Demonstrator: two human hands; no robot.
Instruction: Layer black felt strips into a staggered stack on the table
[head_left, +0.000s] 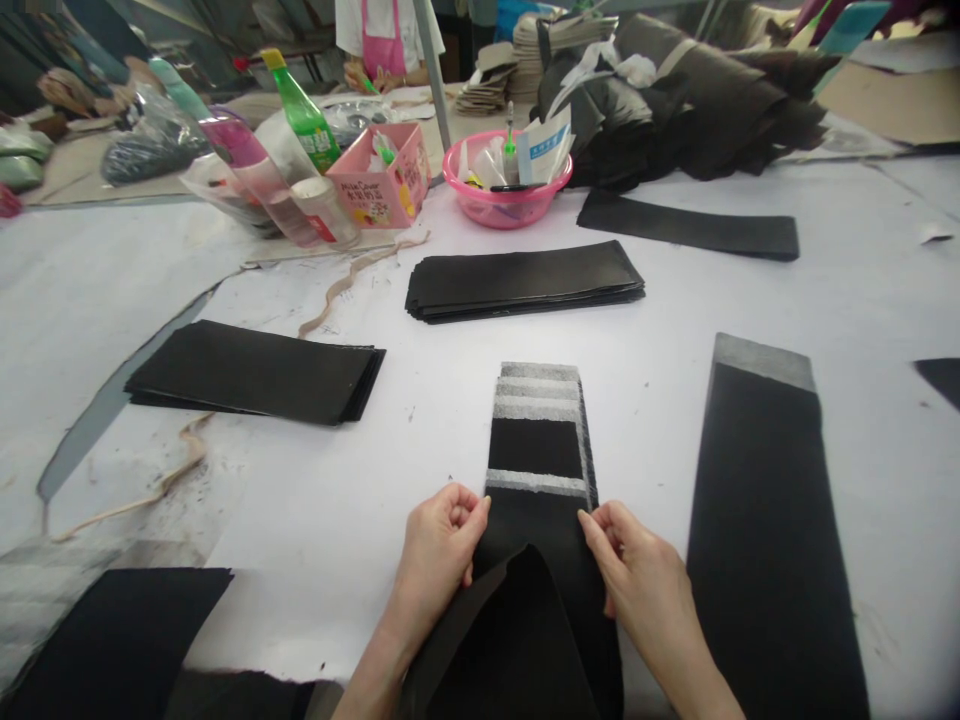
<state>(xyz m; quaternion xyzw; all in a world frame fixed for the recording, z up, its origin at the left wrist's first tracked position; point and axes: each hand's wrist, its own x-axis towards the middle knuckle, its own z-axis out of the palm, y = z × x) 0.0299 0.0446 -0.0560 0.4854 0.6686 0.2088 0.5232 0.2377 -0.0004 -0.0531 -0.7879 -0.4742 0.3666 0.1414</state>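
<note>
In front of me a black sheet (532, 520) lies over a layered stack of strips (536, 445) whose far ends show pale grey bands. My left hand (442, 540) pinches the sheet's far left corner between thumb and fingers. At its far right corner, my right hand (634, 560) has the same pinch. Nearer my body the sheet bends up into a raised fold (525, 630), which hides part of the stack. To the right lies a long black strip (765, 520) with a grey band across its far end.
Stacks of black pieces lie at left (255, 375) and centre (525, 280). Farther back are a black strip (690, 228), a pink basin (506, 205), a pink box (382, 180), a green bottle (307, 120) and a dark bundle (675, 100). A person in a pink apron (382, 40) works beyond.
</note>
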